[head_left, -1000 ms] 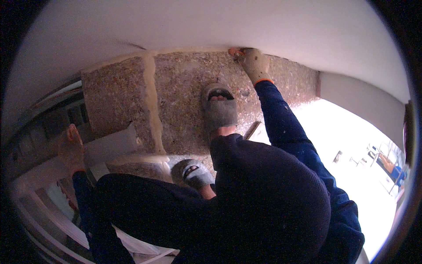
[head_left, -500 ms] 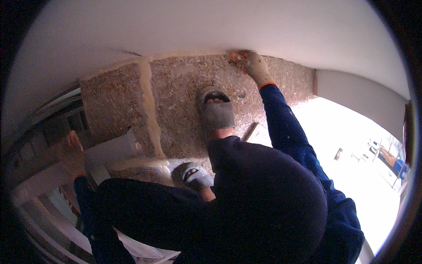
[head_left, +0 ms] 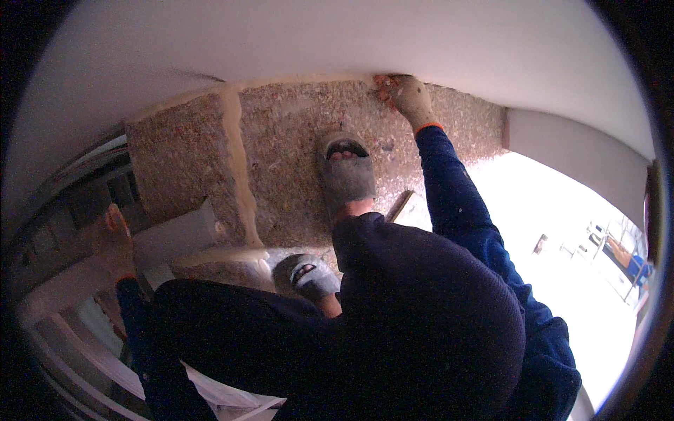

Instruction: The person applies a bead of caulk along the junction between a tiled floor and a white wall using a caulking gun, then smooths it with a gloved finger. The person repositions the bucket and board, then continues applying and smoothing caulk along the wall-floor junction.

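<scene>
Two hands show in the head view: the right hand (head_left: 410, 99), at the upper middle of the frame, wears a beige glove (head_left: 415, 105) with an orange cuff (head_left: 428, 127), and its fingers, bent and reddish at the tips, are at the line where the white wall (head_left: 337, 35) meets the speckled floor (head_left: 291, 133). Whether they press bare on that line or grasp something small, I cannot tell. A pale band (head_left: 302, 78) runs along the wall's foot, from the upper left up to these fingers; to their right the joint looks darker. A wider pale strip (head_left: 239, 161) crosses the floor left of the middle. At the left edge, the left hand (head_left: 118, 245) is dim and blurred beside a pale rail (head_left: 179, 231); I cannot tell whether it grips or touches it. Two grey slippers, the upper one (head_left: 349, 175) at mid-frame and the lower one (head_left: 314, 277) beneath, stand on the work area. The step in hand looks like filling or rubbing the joint; carrying on rightward would call for steady fingertip pressure along the darker stretch, kept close to the corner.
</scene>
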The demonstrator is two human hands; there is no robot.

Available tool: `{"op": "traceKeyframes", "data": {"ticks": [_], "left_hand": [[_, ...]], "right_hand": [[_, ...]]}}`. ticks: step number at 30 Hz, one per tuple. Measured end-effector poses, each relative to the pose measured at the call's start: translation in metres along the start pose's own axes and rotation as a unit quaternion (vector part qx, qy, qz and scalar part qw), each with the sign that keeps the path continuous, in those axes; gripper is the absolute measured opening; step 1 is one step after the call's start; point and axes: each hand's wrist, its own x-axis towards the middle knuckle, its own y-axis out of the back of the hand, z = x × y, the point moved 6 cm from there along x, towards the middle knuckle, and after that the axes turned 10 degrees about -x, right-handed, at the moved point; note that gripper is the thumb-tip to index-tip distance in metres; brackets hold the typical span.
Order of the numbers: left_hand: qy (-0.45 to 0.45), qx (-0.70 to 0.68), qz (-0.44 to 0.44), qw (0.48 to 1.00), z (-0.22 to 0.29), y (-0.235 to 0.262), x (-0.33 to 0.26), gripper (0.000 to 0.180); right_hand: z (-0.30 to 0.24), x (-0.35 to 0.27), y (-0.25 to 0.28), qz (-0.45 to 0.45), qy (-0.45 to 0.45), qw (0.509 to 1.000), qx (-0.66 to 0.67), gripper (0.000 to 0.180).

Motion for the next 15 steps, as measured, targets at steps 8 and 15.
{"op": "traceKeyframes", "data": {"ticks": [8,15], "left_hand": [[-0.262,0.837,-0.066,0.476,0.007,-0.043,-0.024,0.042],[-0.262,0.878,-0.058,0.395,-0.002,-0.068,-0.039,0.041]], "right_hand": [[-0.022,-0.023,0.018,-0.002,0.066,0.996,-0.056,0.05],[-0.018,-0.025,0.032,0.068,-0.031,0.963,-0.259,0.049]]}}
